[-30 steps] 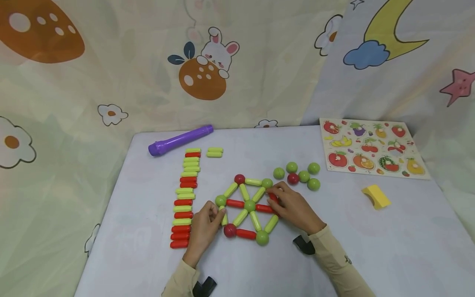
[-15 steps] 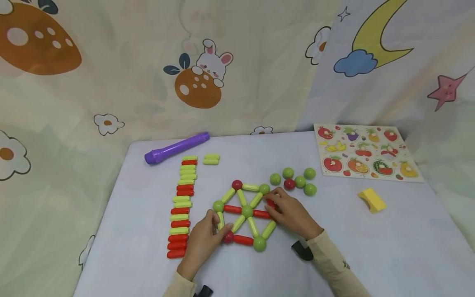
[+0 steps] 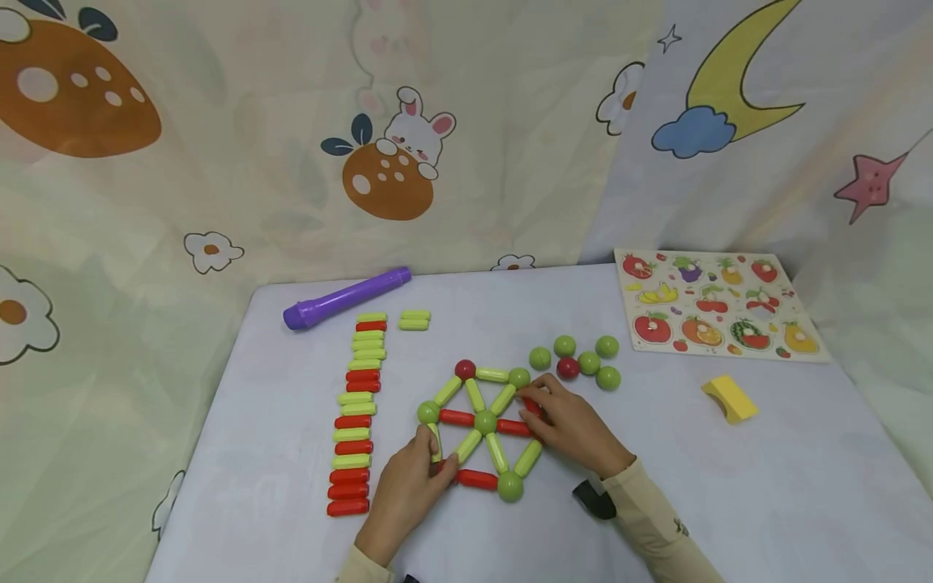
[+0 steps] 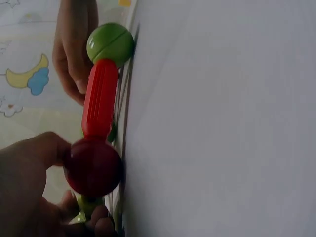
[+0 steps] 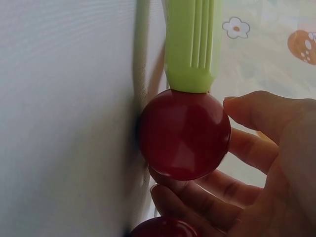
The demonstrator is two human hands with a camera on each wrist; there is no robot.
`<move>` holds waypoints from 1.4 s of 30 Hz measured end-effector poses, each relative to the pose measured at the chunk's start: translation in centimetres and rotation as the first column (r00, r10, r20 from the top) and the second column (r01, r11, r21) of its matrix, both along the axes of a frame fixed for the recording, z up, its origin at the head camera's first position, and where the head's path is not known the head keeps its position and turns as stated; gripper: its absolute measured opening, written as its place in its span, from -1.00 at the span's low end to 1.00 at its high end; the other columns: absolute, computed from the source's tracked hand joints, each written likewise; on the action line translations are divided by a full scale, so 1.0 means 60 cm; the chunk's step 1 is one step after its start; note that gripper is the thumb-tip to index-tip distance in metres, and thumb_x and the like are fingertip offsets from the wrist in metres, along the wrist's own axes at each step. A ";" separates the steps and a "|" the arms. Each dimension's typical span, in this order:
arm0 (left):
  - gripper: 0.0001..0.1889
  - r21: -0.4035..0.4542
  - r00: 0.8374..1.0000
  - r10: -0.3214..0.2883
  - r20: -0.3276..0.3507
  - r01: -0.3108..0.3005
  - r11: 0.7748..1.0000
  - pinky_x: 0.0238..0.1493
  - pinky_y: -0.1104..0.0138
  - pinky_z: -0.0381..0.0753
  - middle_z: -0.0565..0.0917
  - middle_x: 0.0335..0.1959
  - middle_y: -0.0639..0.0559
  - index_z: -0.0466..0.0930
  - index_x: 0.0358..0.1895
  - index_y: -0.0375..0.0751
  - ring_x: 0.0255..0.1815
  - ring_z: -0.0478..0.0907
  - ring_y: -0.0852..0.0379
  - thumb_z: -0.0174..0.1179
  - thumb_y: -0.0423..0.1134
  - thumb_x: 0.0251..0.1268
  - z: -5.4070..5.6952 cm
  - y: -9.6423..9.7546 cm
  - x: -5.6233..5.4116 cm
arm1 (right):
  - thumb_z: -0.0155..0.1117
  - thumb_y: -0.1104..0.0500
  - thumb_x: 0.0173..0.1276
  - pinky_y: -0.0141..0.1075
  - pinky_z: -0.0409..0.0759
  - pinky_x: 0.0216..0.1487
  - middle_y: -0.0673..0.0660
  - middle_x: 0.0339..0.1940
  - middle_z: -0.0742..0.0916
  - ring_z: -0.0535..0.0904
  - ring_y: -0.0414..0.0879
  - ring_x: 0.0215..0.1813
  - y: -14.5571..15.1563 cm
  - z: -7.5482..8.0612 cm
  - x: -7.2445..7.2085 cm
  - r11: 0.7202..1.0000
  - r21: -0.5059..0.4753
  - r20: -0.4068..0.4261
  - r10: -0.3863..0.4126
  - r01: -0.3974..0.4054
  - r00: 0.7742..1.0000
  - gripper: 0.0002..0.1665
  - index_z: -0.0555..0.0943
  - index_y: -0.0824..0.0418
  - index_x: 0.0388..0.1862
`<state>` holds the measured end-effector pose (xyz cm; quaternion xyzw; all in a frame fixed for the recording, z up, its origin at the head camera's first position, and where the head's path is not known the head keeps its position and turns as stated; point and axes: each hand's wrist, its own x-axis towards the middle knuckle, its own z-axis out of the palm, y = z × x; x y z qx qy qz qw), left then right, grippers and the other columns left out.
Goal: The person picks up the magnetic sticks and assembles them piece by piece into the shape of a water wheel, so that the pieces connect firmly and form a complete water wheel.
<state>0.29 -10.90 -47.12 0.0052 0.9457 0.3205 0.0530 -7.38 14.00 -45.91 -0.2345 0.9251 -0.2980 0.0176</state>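
A wheel-like frame of sticks and balls lies on the table, with a green ball [image 3: 484, 422] at its hub. At its lower left corner my left hand [image 3: 410, 484] holds a red ball [image 4: 93, 167], thumb on the ball and fingers by a green stick [image 3: 435, 443]. A red stick [image 4: 100, 101] joins that ball to a green ball [image 4: 110, 44]. At the right corner my right hand [image 3: 576, 423] has thumb and curled fingers round another red ball [image 5: 185, 134], from which a green stick [image 5: 192, 44] extends. My right fingers partly cover a red stick [image 3: 533, 406].
Left of the frame runs a column of red and green sticks [image 3: 353, 434], with two green sticks [image 3: 415, 320] apart. Loose balls [image 3: 589, 363] lie behind my right hand. A purple tube [image 3: 347, 299], a fruit puzzle board [image 3: 717, 306] and a yellow arched block [image 3: 731, 399] lie further out.
My left hand has moved down along the green stick to the red ball at the lower left corner. My right hand keeps its place. The head view has shifted slightly.
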 end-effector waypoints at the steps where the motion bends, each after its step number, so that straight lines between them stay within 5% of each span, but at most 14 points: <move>1: -0.69 0.002 1.000 0.014 0.002 -0.014 1.000 -0.70 0.46 0.12 0.29 -0.69 0.16 0.29 -0.33 -0.06 -0.73 0.22 0.28 0.27 -0.06 0.19 -0.001 0.003 0.001 | 0.38 0.13 0.24 -0.48 0.48 -0.42 -0.02 -0.12 0.57 0.43 -0.29 -0.43 -0.001 -0.001 0.001 1.000 0.000 0.002 0.002 -0.002 1.000 -0.63 0.64 0.14 0.04; 9: -0.73 0.007 0.997 0.075 -0.025 -0.075 0.997 -0.74 0.45 0.12 0.29 -0.68 0.14 0.25 -0.27 -0.10 -0.76 0.19 0.26 0.20 -0.17 0.22 -0.006 0.016 0.007 | 0.36 0.12 0.26 -0.49 0.51 -0.39 -0.01 -0.09 0.56 0.46 -0.28 -0.40 -0.002 0.002 0.002 1.000 0.024 0.011 0.004 -0.004 1.000 -0.63 0.63 0.13 0.06; 19: -0.82 -0.073 0.993 -0.021 -0.118 0.013 0.997 -0.73 0.47 0.18 0.28 -0.67 0.16 0.26 -0.16 -0.13 -0.72 0.17 0.29 0.06 -0.24 0.29 -0.006 0.015 -0.003 | 0.37 0.13 0.25 -0.46 0.52 -0.38 0.02 -0.10 0.55 0.46 -0.26 -0.39 -0.002 0.008 -0.007 0.999 0.031 -0.022 0.015 -0.014 1.000 -0.63 0.63 0.13 0.04; 24: -0.88 0.017 0.995 -0.092 -0.035 0.093 0.996 -0.62 0.46 0.29 0.31 -0.65 0.18 0.27 -0.12 -0.01 -0.67 0.27 0.29 0.01 -0.19 0.42 0.004 -0.011 -0.010 | 0.36 0.12 0.25 -0.44 0.54 -0.36 0.01 -0.09 0.55 0.47 -0.24 -0.37 -0.001 0.010 -0.011 0.999 0.032 -0.010 0.008 -0.007 1.000 -0.62 0.62 0.13 0.06; 29: -0.90 0.197 0.986 -0.161 0.051 0.148 0.969 -0.50 0.44 0.37 0.35 -0.59 0.17 0.39 -0.07 0.07 -0.54 0.36 0.26 0.05 -0.20 0.45 0.004 -0.040 -0.015 | 0.37 0.13 0.25 -0.43 0.54 -0.37 0.02 -0.09 0.55 0.46 -0.23 -0.36 -0.001 0.010 -0.010 0.999 0.029 -0.004 0.015 -0.015 1.000 -0.61 0.62 0.14 0.06; 36: -0.68 0.280 0.991 -0.132 -0.004 0.128 0.952 -0.44 0.45 0.43 0.42 -0.56 0.26 0.59 0.11 0.17 -0.49 0.40 0.27 0.22 -0.18 0.31 -0.009 -0.049 -0.019 | 0.35 0.11 0.27 -0.42 0.53 -0.36 0.03 -0.06 0.54 0.45 -0.22 -0.35 0.001 0.009 -0.010 0.999 0.032 0.004 0.017 -0.018 1.000 -0.61 0.61 0.13 0.08; 42: -0.61 0.283 0.987 -0.159 -0.020 0.158 0.946 -0.44 0.46 0.39 0.41 -0.54 0.26 0.52 0.25 0.11 -0.48 0.37 0.28 0.14 -0.17 0.38 -0.005 -0.050 -0.015 | 0.31 0.08 0.31 -0.40 0.50 -0.36 0.04 -0.01 0.53 0.45 -0.20 -0.35 0.001 0.003 -0.011 0.999 0.039 0.027 0.020 -0.021 0.999 -0.59 0.60 0.11 0.13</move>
